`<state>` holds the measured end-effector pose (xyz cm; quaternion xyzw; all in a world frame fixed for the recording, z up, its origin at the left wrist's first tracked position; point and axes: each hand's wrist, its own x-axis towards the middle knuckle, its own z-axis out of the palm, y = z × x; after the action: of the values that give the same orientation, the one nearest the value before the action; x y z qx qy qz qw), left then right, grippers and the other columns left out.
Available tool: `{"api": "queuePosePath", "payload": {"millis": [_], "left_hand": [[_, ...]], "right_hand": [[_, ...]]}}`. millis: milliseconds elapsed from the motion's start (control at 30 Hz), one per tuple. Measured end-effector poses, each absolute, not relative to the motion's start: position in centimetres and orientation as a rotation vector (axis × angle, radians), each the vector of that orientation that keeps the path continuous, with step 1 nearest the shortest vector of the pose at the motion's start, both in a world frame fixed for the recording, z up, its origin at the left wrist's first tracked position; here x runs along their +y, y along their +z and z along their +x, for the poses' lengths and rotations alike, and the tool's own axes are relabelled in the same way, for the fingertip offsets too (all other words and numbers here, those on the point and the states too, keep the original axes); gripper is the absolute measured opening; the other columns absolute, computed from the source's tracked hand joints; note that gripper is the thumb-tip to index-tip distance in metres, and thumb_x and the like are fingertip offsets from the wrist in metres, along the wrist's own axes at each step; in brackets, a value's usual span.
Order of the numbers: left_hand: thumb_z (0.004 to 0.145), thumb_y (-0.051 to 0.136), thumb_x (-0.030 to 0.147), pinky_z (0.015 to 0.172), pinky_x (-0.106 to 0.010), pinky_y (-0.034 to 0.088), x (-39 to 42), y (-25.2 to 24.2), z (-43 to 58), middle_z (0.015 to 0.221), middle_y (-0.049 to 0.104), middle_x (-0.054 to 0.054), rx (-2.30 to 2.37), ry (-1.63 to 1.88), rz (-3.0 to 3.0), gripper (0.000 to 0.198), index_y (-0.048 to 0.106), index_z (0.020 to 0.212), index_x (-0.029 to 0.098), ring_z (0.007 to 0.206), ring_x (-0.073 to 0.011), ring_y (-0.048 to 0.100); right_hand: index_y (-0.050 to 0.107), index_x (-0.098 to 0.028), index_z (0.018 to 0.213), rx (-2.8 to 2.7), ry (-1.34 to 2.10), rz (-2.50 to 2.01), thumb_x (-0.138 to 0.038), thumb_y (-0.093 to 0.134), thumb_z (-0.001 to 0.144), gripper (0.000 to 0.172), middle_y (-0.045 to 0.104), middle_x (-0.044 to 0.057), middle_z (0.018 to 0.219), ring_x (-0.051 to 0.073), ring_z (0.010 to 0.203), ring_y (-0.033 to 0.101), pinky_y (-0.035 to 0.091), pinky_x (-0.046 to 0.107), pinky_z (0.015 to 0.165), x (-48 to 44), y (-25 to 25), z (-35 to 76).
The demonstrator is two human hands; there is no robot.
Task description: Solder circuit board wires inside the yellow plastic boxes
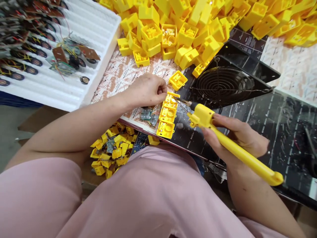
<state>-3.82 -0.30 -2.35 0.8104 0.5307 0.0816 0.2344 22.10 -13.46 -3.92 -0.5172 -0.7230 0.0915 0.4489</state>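
Observation:
My right hand (237,138) is wrapped round a yellow soldering iron (230,145), its dark tip pointing left. That tip reaches over the farthest of three yellow plastic housings (168,114) lined up at the table edge. At the same housing, my left hand (151,90) is closed in a pinch near its left side; whatever the fingertips hold is hidden. Small green circuit boards (146,114) lie partly under my left wrist. A single yellow housing (177,80) sits just beyond the row.
A black fan (220,82) with a wire guard stands behind the iron. Yellow housings (151,33) are heaped at the back. On the left, a white foam tray (74,89) carries wired boards and small round speakers. A box below the edge holds yellow parts (116,148).

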Motion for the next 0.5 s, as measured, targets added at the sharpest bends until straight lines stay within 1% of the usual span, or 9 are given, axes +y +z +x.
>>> {"api": "queuePosePath", "payload": {"millis": [67,167,267,400,500], "left_hand": [[0.076,0.059,0.024,0.083,-0.027,0.051,-0.2,-2.4,-3.7,0.073,0.073,0.0,1.459,0.202,2.247,0.023,0.079,0.085,0.019,0.078,-0.0171,0.071],[0.077,0.058,0.025,0.087,-0.029,0.052,-0.2,-2.5,-3.8,0.076,0.075,-0.001,1.451,0.205,2.27,0.023,0.079,0.086,0.02,0.083,-0.0193,0.072],[0.077,0.059,0.026,0.089,-0.029,0.052,-0.3,-2.7,-4.0,0.076,0.075,-0.001,1.436,0.23,2.28,0.023,0.079,0.086,0.021,0.086,-0.0205,0.073],[0.077,0.06,0.025,0.089,-0.03,0.052,-0.3,-2.8,-4.0,0.075,0.075,-0.002,1.442,0.236,2.275,0.022,0.079,0.085,0.021,0.087,-0.0213,0.072],[0.076,0.059,0.025,0.089,-0.03,0.053,-0.3,-2.7,-3.9,0.075,0.074,-0.001,1.434,0.238,2.285,0.022,0.079,0.085,0.021,0.086,-0.0212,0.073]], "right_hand": [[0.077,-0.03,0.108,-1.856,0.173,-1.156,-0.024,0.089,0.082,0.029,0.082,0.002,0.094,0.023,0.078,0.079,0.066,0.033,0.067,-12.9,-4.2,22.0],[0.075,-0.031,0.1,-1.937,0.207,-1.145,-0.034,0.085,0.088,0.017,0.08,0.001,0.087,0.023,0.077,0.079,0.066,0.034,0.065,-11.9,-4.7,22.0],[0.074,-0.03,0.098,-2.033,0.211,-1.158,-0.042,0.079,0.093,0.014,0.079,0.001,0.085,0.022,0.077,0.078,0.067,0.034,0.067,-11.2,-4.7,21.9],[0.072,-0.03,0.093,-2.132,0.124,-1.094,-0.037,0.076,0.096,0.008,0.08,0.0,0.083,0.02,0.072,0.078,0.066,0.031,0.065,-11.1,-3.5,21.4],[0.072,-0.031,0.095,-2.152,0.063,-1.078,-0.032,0.078,0.094,0.006,0.081,0.0,0.087,0.019,0.073,0.077,0.065,0.031,0.064,-11.3,-2.7,21.6]]}}
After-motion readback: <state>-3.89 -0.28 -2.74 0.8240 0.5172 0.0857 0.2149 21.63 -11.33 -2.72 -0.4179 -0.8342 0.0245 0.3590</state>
